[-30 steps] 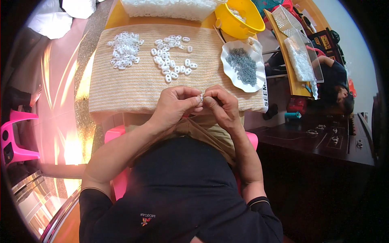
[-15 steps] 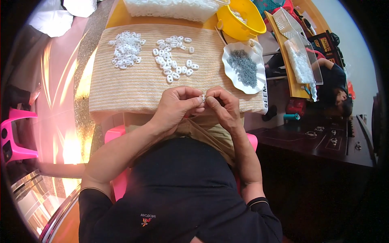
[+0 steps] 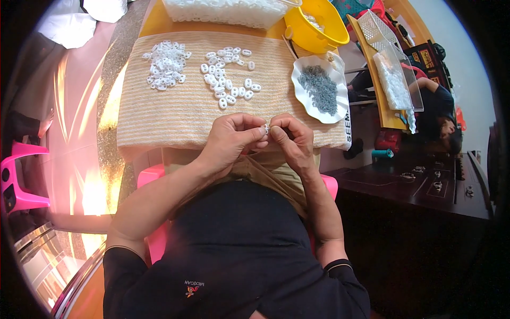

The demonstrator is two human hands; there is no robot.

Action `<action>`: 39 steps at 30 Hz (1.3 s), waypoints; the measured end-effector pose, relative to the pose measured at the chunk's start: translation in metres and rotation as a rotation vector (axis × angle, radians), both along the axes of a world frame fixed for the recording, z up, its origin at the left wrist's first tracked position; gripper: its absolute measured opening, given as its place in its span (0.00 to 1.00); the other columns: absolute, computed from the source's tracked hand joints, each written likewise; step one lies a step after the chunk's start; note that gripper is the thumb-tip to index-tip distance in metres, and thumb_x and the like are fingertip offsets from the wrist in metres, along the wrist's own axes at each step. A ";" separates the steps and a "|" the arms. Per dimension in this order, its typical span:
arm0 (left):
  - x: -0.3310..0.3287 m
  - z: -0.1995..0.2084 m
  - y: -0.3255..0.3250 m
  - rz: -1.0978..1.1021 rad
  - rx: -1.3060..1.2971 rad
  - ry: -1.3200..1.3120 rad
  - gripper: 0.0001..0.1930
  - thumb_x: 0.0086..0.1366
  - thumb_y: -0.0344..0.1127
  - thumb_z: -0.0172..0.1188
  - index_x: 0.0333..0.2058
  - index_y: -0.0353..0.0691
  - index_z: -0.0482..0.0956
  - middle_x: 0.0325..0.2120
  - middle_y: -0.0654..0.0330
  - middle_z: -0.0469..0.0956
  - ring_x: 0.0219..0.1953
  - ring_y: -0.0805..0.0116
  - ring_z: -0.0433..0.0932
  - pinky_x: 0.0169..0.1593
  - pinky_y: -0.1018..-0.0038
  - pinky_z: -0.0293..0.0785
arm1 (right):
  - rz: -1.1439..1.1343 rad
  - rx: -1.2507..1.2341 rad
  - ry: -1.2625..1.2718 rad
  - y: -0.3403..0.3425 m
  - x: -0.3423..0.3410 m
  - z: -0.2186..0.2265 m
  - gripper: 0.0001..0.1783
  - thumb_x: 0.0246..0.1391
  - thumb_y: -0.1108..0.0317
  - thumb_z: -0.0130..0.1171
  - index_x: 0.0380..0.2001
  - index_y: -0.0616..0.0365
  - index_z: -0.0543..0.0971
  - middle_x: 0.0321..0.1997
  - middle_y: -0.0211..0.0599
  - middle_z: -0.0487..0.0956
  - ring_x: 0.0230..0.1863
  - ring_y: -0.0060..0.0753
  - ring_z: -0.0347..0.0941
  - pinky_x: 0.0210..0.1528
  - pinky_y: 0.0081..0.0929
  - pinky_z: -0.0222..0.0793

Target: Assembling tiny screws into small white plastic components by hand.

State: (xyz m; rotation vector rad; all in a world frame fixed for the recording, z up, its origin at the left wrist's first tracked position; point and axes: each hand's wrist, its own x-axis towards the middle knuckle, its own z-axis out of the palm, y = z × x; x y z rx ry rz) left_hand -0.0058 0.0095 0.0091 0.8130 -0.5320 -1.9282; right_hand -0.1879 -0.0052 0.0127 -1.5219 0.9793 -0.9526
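Observation:
In front of my lap, my left hand (image 3: pixel 232 139) pinches a small white plastic piece with holes (image 3: pixel 266 128) between thumb and fingers. My right hand (image 3: pixel 295 141) closes its thumb and forefinger on the piece's other side, so the fingertips hide most of it. Past my hands, several white oval two-holed pieces (image 3: pixel 228 84) lie loosely on the striped towel (image 3: pixel 159 117). A denser pile of small white parts (image 3: pixel 166 66) is to their left. On the right, a white wavy-edged plate (image 3: pixel 298 101) carries a heap of small grey parts (image 3: pixel 320 87).
A clear tub of white parts (image 3: pixel 228 13) stands at the far edge, beside a yellow basin (image 3: pixel 305 34). Further right, another person (image 3: pixel 438 106) sits near a yellow board with a clear bin (image 3: pixel 393 85). A dark cabinet (image 3: pixel 404 181) is at right, a pink stool (image 3: pixel 26 199) at left.

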 end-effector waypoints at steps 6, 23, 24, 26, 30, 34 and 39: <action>0.000 -0.001 0.000 0.000 -0.004 0.002 0.07 0.61 0.25 0.59 0.38 0.30 0.75 0.31 0.58 0.79 0.30 0.74 0.78 0.36 0.80 0.79 | -0.006 0.012 -0.006 0.000 0.000 0.001 0.04 0.58 0.75 0.55 0.31 0.65 0.74 0.33 0.29 0.73 0.33 0.15 0.66 0.37 0.14 0.63; 0.000 -0.005 0.000 -0.008 -0.021 -0.026 0.08 0.61 0.27 0.60 0.39 0.33 0.76 0.31 0.60 0.79 0.31 0.75 0.79 0.37 0.79 0.79 | 0.009 -0.027 0.000 -0.001 -0.001 -0.003 0.05 0.58 0.74 0.56 0.31 0.65 0.74 0.33 0.28 0.73 0.33 0.14 0.66 0.35 0.13 0.63; 0.000 -0.005 0.001 -0.008 -0.021 -0.026 0.08 0.61 0.27 0.60 0.39 0.33 0.76 0.31 0.60 0.79 0.31 0.75 0.79 0.37 0.79 0.79 | 0.009 -0.042 0.007 -0.002 -0.001 -0.004 0.05 0.58 0.74 0.56 0.31 0.65 0.74 0.33 0.28 0.73 0.33 0.14 0.66 0.35 0.13 0.63; 0.001 -0.005 0.000 -0.014 -0.040 -0.058 0.08 0.61 0.27 0.60 0.39 0.33 0.76 0.31 0.60 0.79 0.31 0.75 0.79 0.36 0.78 0.79 | 0.008 -0.056 0.013 -0.002 -0.001 -0.005 0.05 0.58 0.74 0.56 0.31 0.65 0.74 0.33 0.28 0.73 0.32 0.14 0.66 0.35 0.13 0.63; 0.000 -0.005 0.001 -0.012 -0.037 -0.045 0.08 0.61 0.27 0.60 0.39 0.33 0.76 0.31 0.59 0.79 0.31 0.75 0.79 0.36 0.78 0.79 | 0.006 -0.044 0.024 -0.002 -0.001 -0.005 0.05 0.58 0.73 0.56 0.31 0.65 0.74 0.33 0.28 0.73 0.32 0.14 0.67 0.34 0.13 0.63; 0.000 -0.005 0.001 -0.007 -0.037 -0.061 0.08 0.61 0.27 0.60 0.39 0.33 0.76 0.31 0.59 0.79 0.31 0.74 0.79 0.35 0.78 0.79 | 0.000 -0.029 0.026 -0.001 0.001 -0.003 0.05 0.58 0.73 0.56 0.30 0.65 0.75 0.32 0.28 0.74 0.32 0.14 0.67 0.34 0.13 0.64; 0.000 -0.003 0.002 0.011 -0.032 -0.084 0.09 0.60 0.27 0.61 0.39 0.33 0.77 0.31 0.59 0.79 0.32 0.74 0.79 0.36 0.78 0.79 | 0.003 0.013 0.048 0.001 0.004 0.002 0.06 0.58 0.73 0.56 0.30 0.65 0.75 0.31 0.28 0.75 0.32 0.14 0.67 0.35 0.14 0.64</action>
